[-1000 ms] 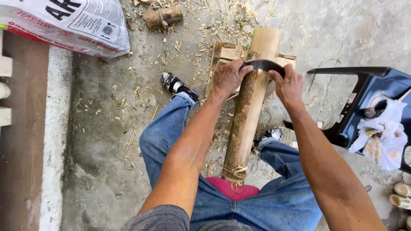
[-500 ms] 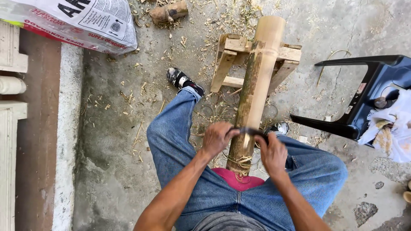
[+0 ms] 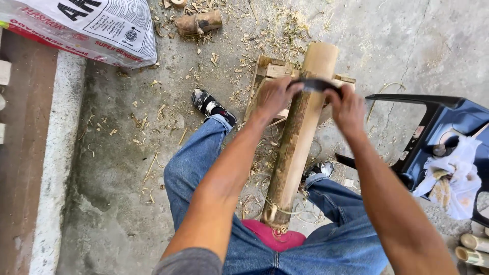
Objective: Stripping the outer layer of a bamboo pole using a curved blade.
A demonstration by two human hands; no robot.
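A thick bamboo pole (image 3: 298, 135) slants from my lap up onto a small wooden stand (image 3: 269, 71). Across its far part lies a curved dark blade (image 3: 316, 84). My left hand (image 3: 275, 97) grips the blade's left end, and my right hand (image 3: 346, 109) grips its right end. Both arms are stretched forward. The pole's near end rests against a pink cloth (image 3: 275, 235) between my knees, with curled shavings around it.
A printed white sack (image 3: 86, 25) lies at the top left beside a concrete kerb (image 3: 58, 147). A short log (image 3: 198, 21) lies at the top. A dark plastic chair (image 3: 438, 132) with a white cloth (image 3: 453, 178) stands to the right. Cut bamboo pieces (image 3: 471, 249) lie at the bottom right.
Half a second ago both hands and the blade were low on the pole near my lap. They have moved back up to the far end by the stand.
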